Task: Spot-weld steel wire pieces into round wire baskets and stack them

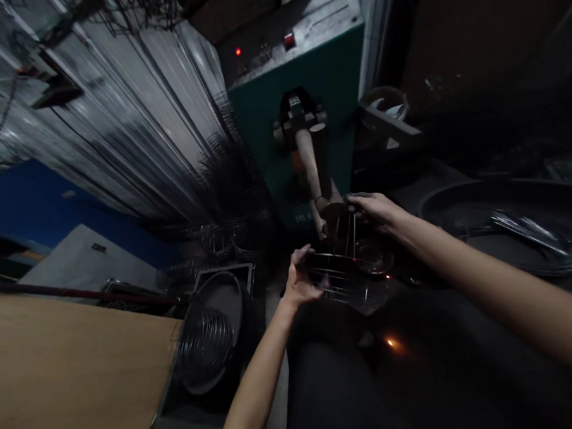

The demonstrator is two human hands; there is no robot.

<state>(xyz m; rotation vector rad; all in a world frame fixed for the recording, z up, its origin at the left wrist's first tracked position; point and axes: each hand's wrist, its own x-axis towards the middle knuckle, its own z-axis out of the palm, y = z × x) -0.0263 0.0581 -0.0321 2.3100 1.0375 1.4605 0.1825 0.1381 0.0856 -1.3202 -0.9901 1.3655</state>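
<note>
My left hand [300, 279] grips the near left edge of a small wire basket frame [342, 277] held under the copper arm [311, 168] of a green welding machine [301, 82]. On the far right side, my right hand [374, 209] pinches the upright wires of the same frame, close to the arm's tip. A small red glow shows on the frame between both hands. My dark-clothed lap lies just below.
A stack of finished wire baskets [204, 344] sits in a box at lower left beside a wooden board [71, 363]. More wire pieces [230, 180] pile up left of the machine. A round dark tray [504, 218] with metal parts lies at right. Corrugated sheet wall at left.
</note>
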